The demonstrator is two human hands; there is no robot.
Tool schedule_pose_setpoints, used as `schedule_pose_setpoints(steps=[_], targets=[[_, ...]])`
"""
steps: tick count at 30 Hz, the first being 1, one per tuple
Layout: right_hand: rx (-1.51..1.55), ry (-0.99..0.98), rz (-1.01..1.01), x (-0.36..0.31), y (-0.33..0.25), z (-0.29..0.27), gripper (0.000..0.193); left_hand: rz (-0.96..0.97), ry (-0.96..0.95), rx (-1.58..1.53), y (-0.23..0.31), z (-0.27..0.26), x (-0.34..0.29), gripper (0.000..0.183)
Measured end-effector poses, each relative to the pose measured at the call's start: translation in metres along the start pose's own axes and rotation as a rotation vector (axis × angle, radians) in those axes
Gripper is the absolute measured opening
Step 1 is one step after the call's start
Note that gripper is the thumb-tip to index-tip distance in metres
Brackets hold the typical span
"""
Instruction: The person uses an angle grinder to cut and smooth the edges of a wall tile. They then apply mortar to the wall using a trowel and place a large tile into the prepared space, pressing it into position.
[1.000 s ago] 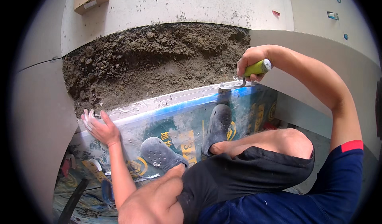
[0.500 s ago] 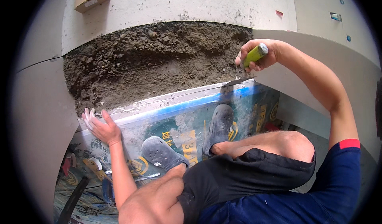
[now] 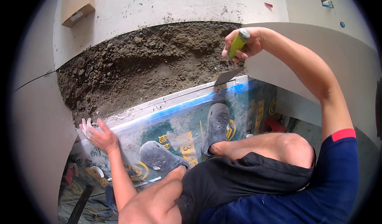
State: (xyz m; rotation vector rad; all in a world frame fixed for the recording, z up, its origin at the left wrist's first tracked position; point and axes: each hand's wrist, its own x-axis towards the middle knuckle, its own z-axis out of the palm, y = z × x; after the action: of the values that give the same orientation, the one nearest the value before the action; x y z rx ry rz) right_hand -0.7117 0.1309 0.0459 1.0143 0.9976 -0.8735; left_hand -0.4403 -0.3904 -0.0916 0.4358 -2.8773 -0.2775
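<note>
My right hand (image 3: 242, 44) is closed round the green handle of a trowel (image 3: 228, 76). Its grey metal blade tilts downward at the right end of a pale sill strip (image 3: 171, 98), over the edge of the mortar. I cannot tell whether the blade touches the strip. At the strip's left end rests my left hand (image 3: 100, 136), fingers apart and whitened with dust, holding nothing. Rough, crumbly grey-brown mortar (image 3: 139, 64) fills the recess between the strip and the white surface beyond.
A cardboard box (image 3: 77, 5) sits at the far left. My grey clogs (image 3: 161, 156) stand on green printed floor sheeting (image 3: 159, 134) below the strip. White panels (image 3: 294, 56) border the recess at both sides. A roll of tape (image 3: 96, 171) and a red item (image 3: 274, 125) lie nearby.
The trowel blade has turned, showing more of its flat face. My right hand appears farther left and higher, partly because the whole view has shifted. My left hand stays at the strip's end.
</note>
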Motion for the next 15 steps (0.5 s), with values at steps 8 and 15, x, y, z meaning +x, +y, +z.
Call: schedule_pose_setpoints(steps=[8,15], targets=[[0.009,0.053,-0.063,-0.011,0.024,0.01,0.028,0.0,0.0,0.007,0.001,-0.001,0.0,0.045],[0.156,0.105,-0.265,-0.027,0.106,0.056,0.027,0.002,0.003,0.03,-0.002,-0.007,0.0,0.044]])
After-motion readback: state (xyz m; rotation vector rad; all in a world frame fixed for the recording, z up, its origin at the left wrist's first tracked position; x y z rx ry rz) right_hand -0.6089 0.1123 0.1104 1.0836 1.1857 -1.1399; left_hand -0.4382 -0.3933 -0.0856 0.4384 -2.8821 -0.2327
